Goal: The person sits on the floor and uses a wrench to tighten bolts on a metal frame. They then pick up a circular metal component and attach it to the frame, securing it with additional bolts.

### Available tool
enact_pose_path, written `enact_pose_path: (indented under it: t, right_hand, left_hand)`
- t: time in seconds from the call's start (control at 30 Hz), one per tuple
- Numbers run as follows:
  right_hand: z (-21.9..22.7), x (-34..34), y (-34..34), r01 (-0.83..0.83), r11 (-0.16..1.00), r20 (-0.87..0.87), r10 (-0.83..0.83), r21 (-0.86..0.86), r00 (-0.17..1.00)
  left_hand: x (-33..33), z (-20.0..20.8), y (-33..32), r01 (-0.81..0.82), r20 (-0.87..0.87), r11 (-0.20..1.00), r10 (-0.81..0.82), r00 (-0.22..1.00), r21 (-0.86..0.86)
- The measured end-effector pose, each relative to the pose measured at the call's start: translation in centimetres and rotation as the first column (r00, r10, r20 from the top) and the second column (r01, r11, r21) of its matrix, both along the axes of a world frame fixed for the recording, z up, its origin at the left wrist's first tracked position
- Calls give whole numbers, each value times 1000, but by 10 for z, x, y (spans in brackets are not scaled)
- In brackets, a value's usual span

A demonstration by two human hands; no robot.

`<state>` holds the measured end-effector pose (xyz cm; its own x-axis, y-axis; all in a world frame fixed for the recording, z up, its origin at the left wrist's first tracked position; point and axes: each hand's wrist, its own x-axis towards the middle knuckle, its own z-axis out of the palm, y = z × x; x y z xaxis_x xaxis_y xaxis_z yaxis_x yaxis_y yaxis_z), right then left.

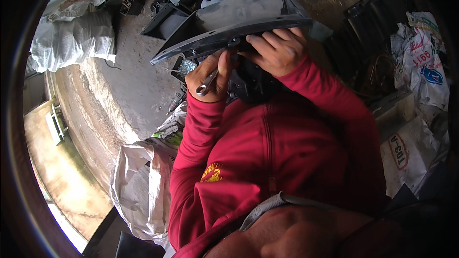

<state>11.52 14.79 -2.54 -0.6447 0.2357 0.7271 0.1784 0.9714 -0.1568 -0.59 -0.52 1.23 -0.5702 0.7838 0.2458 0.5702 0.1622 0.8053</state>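
A large black part (229,28) with a long flanged edge and a dusty, pale-grey hollow face lies across in front of my chest. My left hand (210,74) is closed around a ring-ended metal wrench (205,86), just under the flange. Near its fingertips a dark bolt (233,41) sits on the flange's underside. My right hand (277,51) curls at the flange's near edge, to the right of that bolt. Its fingertips are partly hidden, so whether they pinch something small does not show.
An open tray of small shiny fasteners (185,67) and a power drill (177,99) lie left of my lap. More black trough-shaped parts (167,21) stand at the far left. White sacks (143,181) flank me, and dark stacked parts (368,24) stand at the far right.
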Motion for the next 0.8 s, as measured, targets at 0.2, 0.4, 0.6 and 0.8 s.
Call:
enact_pose_path:
  t: [0.2,0.4,0.6,0.8]
  right_hand:
    - [-2,0,0,-7,1000,-1,7,16,1000]
    - [-4,-1,-2,18,999,-22,-17,40,1000]
    - [0,0,-3,7,998,-14,-6,59,1000]
    - [3,0,2,16,996,-4,-16,89,1000]
  left_hand:
    - [-4,-4,-6,-17,210,999,7,978,45]
    - [-8,-12,-8,-35,388,995,-3,922,91]
    - [-21,-28,-11,-20,522,976,-99,847,217]
    - [-15,-20,-8,-130,675,973,-34,737,191]
